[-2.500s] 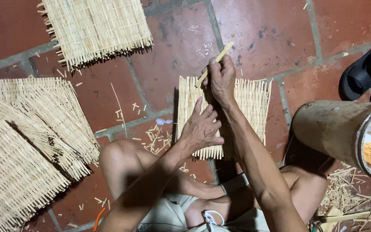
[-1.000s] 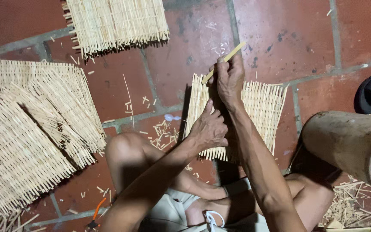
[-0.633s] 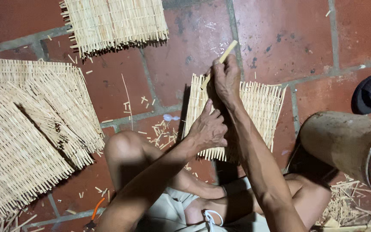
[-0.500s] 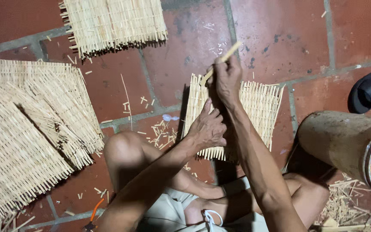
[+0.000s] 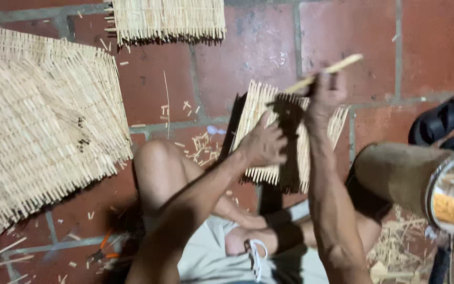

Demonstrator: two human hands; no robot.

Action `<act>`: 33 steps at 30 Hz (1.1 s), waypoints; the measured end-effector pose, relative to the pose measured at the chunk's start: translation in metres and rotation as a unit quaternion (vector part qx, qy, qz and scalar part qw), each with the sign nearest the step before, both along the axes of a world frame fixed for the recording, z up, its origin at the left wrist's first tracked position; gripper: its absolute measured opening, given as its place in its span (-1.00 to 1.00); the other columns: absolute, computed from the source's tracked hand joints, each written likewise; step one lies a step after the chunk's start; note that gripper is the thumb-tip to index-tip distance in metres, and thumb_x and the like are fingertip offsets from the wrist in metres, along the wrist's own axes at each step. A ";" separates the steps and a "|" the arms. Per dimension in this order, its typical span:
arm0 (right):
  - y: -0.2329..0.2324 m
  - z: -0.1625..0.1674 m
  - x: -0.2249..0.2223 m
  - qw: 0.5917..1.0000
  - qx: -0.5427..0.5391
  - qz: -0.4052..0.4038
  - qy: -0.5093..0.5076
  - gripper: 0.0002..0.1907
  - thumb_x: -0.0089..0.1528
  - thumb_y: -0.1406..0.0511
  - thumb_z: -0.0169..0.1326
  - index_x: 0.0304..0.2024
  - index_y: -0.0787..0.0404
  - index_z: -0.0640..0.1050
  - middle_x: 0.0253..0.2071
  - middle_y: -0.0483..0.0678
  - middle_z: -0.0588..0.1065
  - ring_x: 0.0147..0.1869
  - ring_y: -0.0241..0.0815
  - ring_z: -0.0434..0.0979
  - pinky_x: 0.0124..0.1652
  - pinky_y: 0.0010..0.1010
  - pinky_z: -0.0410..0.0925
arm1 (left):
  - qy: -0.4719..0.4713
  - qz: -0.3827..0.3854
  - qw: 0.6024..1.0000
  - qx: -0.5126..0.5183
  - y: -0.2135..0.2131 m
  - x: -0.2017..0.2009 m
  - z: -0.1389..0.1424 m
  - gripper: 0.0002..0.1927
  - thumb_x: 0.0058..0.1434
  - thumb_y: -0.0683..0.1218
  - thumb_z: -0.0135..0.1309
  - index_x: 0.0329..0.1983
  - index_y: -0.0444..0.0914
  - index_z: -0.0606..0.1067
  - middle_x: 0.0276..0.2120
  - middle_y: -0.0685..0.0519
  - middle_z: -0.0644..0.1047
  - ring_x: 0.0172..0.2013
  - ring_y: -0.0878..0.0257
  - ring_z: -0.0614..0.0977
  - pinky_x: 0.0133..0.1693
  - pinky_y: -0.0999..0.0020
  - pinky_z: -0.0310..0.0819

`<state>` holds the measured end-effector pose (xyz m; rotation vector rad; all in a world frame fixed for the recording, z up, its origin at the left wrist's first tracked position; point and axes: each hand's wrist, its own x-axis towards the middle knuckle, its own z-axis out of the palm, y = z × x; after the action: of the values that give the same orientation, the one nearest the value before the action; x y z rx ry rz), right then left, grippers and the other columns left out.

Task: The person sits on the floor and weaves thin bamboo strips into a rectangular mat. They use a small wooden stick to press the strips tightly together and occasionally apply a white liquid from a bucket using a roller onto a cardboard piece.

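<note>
The person sat on the red tile floor (image 5: 269, 47) with a small woven bamboo mat (image 5: 253, 105) lying flat between the knees. The left hand (image 5: 262, 144) pressed down on the mat's near half, fingers spread wide and flat against the weave. The right hand (image 5: 326, 93) was raised over the mat's far edge, its fingers pinched closed around 1 thin bamboo strip (image 5: 326, 70) that slanted up and to the right, its lower end pointing toward the weave. The frame was blurred around that hand, so whether the strip's tip had entered the weave could not be told.

To thread a strip well, the pressing hand should probably hold the mat firmly near the entry point so the rows do not shift, while the strip is kept low and in line with the row rather than steeply tilted, to avoid snapping it or lifting neighbouring slats.

A stack of larger woven mats (image 5: 38, 126) lay well apart at the left, another mat (image 5: 166, 18) at the top edge. A bamboo tube (image 5: 395, 176) lay at the right, with black sandals (image 5: 445, 121) beyond it.
</note>
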<state>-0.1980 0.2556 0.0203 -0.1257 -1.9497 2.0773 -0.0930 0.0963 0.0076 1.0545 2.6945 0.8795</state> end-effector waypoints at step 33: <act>0.085 -0.036 0.269 0.915 0.283 -0.246 -0.146 -0.74 0.25 0.28 0.14 -0.13 0.35 0.63 -0.18 0.18 0.58 -0.08 0.14 0.59 -0.07 -0.16 0.40 | -0.124 0.475 0.852 0.183 -0.061 0.127 -0.010 -0.67 0.21 -0.05 0.18 0.01 -0.23 0.65 -0.16 -0.12 0.66 -0.18 0.11 0.68 -0.08 0.28 0.49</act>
<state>0.0713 0.3402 -0.0155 -0.7480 -2.3018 1.1779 0.0343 0.0357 -0.0021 -0.4894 2.7826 1.5526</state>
